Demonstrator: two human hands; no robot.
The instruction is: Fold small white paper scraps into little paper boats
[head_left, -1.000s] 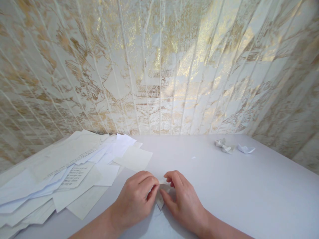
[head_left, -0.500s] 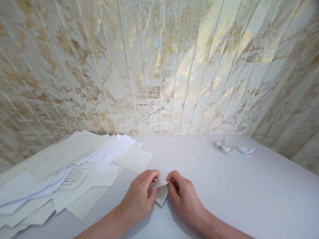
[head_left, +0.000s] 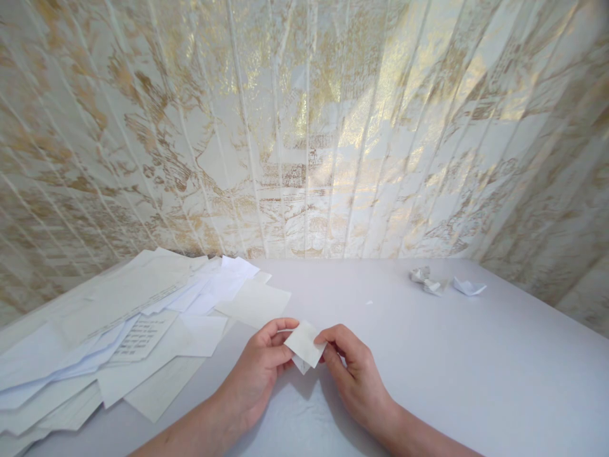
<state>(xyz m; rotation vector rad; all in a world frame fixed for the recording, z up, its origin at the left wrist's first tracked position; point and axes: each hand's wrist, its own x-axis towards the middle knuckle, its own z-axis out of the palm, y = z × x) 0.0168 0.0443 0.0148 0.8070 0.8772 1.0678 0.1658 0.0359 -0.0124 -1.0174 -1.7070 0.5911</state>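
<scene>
A small folded piece of white paper (head_left: 306, 343) is held between my two hands, just over the table. Its upper layer looks like a flat square, and a second pointed layer shows beneath it. My left hand (head_left: 266, 355) pinches the left corner between thumb and fingers. On the other side, my right hand (head_left: 349, 358) grips the right corner with thumb and index finger. The fingertips behind the paper are partly hidden.
Loose sheets and cut pieces of paper (head_left: 157, 368), some printed, lie in a spread pile on the left of the white table (head_left: 451, 381). Two crumpled paper pieces (head_left: 427, 281) and a folded white paper (head_left: 469, 287) sit at back right, near a patterned wall (head_left: 304, 127).
The folded paper has been lifted slightly and turned, so its flat square face now shows instead of a raised flap over a point. Both hands have shifted their hold on it.
</scene>
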